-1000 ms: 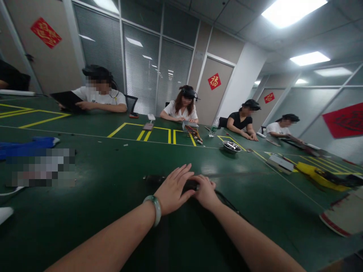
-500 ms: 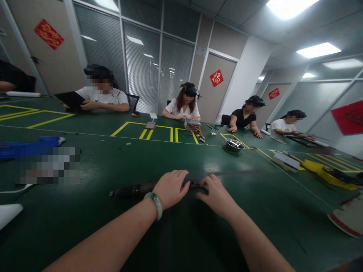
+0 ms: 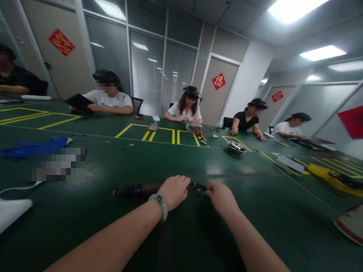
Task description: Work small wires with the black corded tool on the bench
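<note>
My left hand (image 3: 173,191), with a pale green bangle on the wrist, is curled over a long dark rod-like object (image 3: 133,190) that lies across the green table (image 3: 113,226) and sticks out to the left. My right hand (image 3: 222,197) is closed in a pinch on a thin dark loop or cable (image 3: 197,186) at the right end of the same object. Both hands rest on the table close together. The part of the object under my left hand is hidden.
A metal bowl (image 3: 236,147) stands farther back on the right. Blue cloth (image 3: 34,146) and a white item (image 3: 13,210) with a cord lie at the left. Yellow gear (image 3: 329,175) and a tablet (image 3: 290,164) are at the right. Several people sit along the far edge.
My left hand went from flat, fingers stretched, to curled over the dark object. My right hand drew slightly right. More of the object shows at the left.
</note>
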The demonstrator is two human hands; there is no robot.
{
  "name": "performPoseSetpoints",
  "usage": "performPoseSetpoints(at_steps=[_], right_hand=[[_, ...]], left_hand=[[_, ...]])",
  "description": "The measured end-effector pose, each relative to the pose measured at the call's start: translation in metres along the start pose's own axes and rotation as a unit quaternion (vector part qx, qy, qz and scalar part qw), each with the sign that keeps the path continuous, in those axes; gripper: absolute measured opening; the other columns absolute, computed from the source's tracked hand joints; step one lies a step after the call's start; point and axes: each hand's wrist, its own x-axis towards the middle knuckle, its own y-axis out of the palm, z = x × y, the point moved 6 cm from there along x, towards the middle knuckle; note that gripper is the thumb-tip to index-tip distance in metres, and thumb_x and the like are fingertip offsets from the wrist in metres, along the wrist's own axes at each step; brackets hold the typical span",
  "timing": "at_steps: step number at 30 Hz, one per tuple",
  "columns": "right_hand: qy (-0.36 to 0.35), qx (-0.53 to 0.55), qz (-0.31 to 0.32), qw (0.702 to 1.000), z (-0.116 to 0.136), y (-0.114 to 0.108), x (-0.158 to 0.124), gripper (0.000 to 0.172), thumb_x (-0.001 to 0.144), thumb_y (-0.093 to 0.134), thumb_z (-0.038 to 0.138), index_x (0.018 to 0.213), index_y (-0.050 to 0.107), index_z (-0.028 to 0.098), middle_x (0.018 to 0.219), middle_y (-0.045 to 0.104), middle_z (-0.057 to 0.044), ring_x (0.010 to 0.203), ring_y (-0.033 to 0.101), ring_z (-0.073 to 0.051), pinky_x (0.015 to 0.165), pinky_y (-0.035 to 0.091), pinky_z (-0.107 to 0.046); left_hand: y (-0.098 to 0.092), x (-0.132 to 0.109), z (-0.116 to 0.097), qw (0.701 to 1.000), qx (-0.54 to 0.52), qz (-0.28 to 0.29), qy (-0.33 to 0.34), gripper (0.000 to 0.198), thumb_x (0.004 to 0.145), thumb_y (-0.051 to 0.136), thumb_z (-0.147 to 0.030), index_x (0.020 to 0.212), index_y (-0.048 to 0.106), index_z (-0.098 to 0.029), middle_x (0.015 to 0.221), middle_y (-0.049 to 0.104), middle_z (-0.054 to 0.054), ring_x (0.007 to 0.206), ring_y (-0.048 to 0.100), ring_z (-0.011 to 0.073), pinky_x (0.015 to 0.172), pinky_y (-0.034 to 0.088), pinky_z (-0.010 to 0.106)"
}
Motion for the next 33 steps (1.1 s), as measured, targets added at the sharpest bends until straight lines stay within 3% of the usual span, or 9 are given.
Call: performPoseSetpoints(at_steps=[6, 12, 18, 33], right_hand=[[-0.003, 0.101, -0.085, 0.991, -0.02, -0.015, 0.037, 0.014, 0.084, 0.053, 0.029, 0.085, 0.066, 0.023, 0.085, 0.067, -0.001, 0.078, 0.06, -0.017, 0.066, 0.038, -0.026], [-0.123, 0.128, -0.026, 0.984, 0.005, -0.014, 0.017, 0.016, 0.082, 0.057, 0.031, 0.089, 0.07, 0.027, 0.092, 0.068, 0.0, 0.084, 0.06, -0.016, 0.075, 0.04, -0.026], [-0.173, 0.107, 0.054, 0.978, 0.025, -0.008, -0.003, 0.009, 0.077, 0.063, 0.028, 0.081, 0.07, 0.027, 0.087, 0.067, 0.002, 0.079, 0.059, -0.015, 0.07, 0.039, -0.025], [-0.188, 0.106, 0.016, 0.976, 0.044, 0.006, -0.008, 0.003, 0.078, 0.062, 0.023, 0.077, 0.065, 0.023, 0.08, 0.063, 0.001, 0.073, 0.057, -0.013, 0.066, 0.039, -0.023]], left_hand=[[-0.009, -0.007, -0.002, 0.999, -0.025, 0.009, 0.021, 0.012, 0.085, 0.052, -0.026, 0.095, 0.056, -0.021, 0.094, 0.061, 0.003, 0.087, 0.057, 0.0197, 0.074, 0.046, 0.032], [-0.011, -0.007, -0.008, 1.0, -0.016, 0.007, 0.022, 0.014, 0.084, 0.059, -0.029, 0.095, 0.057, -0.021, 0.096, 0.062, 0.004, 0.088, 0.058, 0.0212, 0.072, 0.046, 0.034], [-0.007, -0.005, -0.008, 1.0, -0.011, 0.007, -0.003, 0.011, 0.087, 0.054, -0.026, 0.095, 0.057, -0.019, 0.097, 0.063, 0.005, 0.088, 0.059, 0.0205, 0.075, 0.045, 0.034], [-0.008, -0.005, -0.009, 0.999, -0.002, 0.008, 0.038, 0.009, 0.086, 0.052, -0.024, 0.092, 0.057, -0.02, 0.092, 0.063, 0.004, 0.085, 0.06, 0.0195, 0.074, 0.047, 0.032]])
